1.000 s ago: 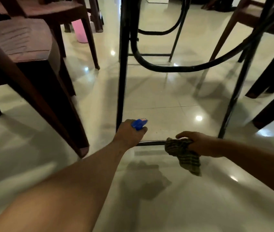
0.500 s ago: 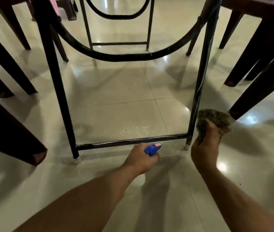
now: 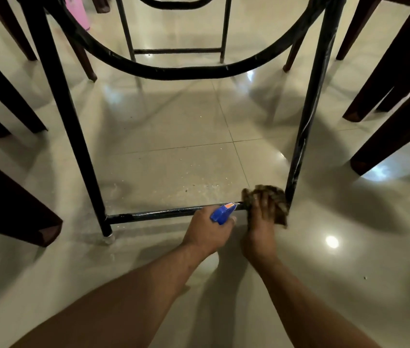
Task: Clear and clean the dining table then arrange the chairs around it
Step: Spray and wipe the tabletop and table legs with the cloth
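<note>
I look low, under the dining table, at its black metal frame [image 3: 68, 116]. My right hand [image 3: 261, 217] presses a brown checked cloth [image 3: 278, 197] onto the right end of the frame's bottom crossbar [image 3: 163, 212], beside the right upright leg [image 3: 306, 136]. My left hand [image 3: 207, 231] grips a spray bottle; only its blue nozzle [image 3: 222, 213] shows, close to the crossbar and just left of the cloth. The tabletop is out of view.
Dark wooden chair legs stand on both sides: left [image 3: 5, 96] and right [image 3: 394, 79]. A pink container [image 3: 77, 12] sits at the far left behind the frame. Crumbs and dust speckle the glossy beige tiles [image 3: 174, 177] inside the frame.
My right hand has brought the cloth down from the right leg onto the crossbar's right end. My left hand with the spray bottle has closed in beside it. The view has shifted right.
</note>
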